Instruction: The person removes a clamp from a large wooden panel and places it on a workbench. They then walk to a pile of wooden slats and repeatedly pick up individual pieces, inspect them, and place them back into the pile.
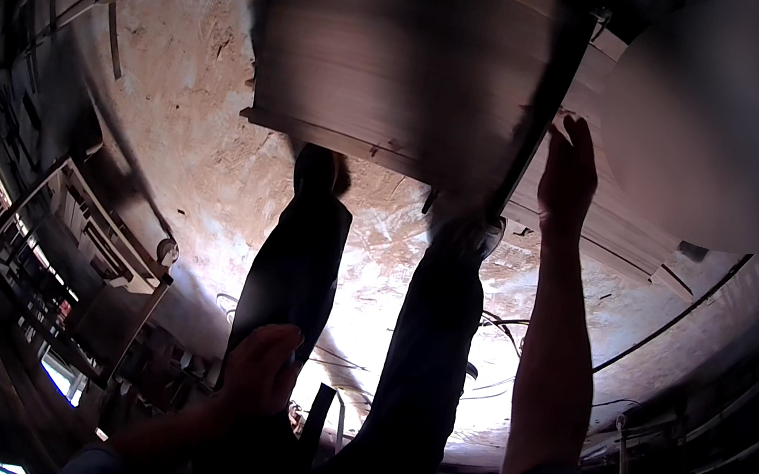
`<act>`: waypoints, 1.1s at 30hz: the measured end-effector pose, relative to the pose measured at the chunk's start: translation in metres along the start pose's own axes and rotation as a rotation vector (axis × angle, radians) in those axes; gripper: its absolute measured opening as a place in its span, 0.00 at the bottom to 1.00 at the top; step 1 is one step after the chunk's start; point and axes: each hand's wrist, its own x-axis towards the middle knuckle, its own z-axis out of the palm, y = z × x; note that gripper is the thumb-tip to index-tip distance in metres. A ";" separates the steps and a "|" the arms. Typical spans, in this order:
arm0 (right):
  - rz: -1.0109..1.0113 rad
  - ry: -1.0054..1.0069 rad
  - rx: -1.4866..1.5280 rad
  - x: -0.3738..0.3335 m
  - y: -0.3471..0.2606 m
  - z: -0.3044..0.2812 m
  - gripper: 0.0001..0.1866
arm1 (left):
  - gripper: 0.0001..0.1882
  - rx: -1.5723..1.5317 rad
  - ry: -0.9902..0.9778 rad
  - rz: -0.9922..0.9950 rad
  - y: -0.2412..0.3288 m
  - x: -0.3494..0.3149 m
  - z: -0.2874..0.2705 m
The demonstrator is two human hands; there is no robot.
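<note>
A wide wooden panel of pale boards stands in front of my legs, with a dark side edge along its right. My right hand is raised beside that dark edge, its fingers stretched out and nothing visible in them. Whether the fingertips touch the edge, I cannot tell. Lower down, my left hand is in front of my left thigh with its fingers curled closed. What it holds, if anything, is lost in shadow.
Another slatted wooden panel lies behind my right hand. A large blurred round shape covers the upper right. Wooden frames stand at the left. Cables run over the worn floor.
</note>
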 end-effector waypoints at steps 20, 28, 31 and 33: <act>-0.097 -0.841 -0.258 -0.151 -0.069 0.144 0.36 | 0.18 -0.041 0.000 0.003 -0.023 -0.012 0.001; 0.011 -0.251 -0.190 -0.140 -0.067 0.072 0.15 | 0.16 -0.005 0.038 -0.051 -0.021 -0.019 -0.005; 0.005 -0.162 -0.173 -0.175 -0.053 0.025 0.09 | 0.17 -0.031 0.121 0.085 -0.035 -0.024 -0.002; 0.034 -0.192 -0.289 -0.208 -0.057 -0.012 0.08 | 0.18 0.007 0.173 0.141 -0.042 -0.027 -0.006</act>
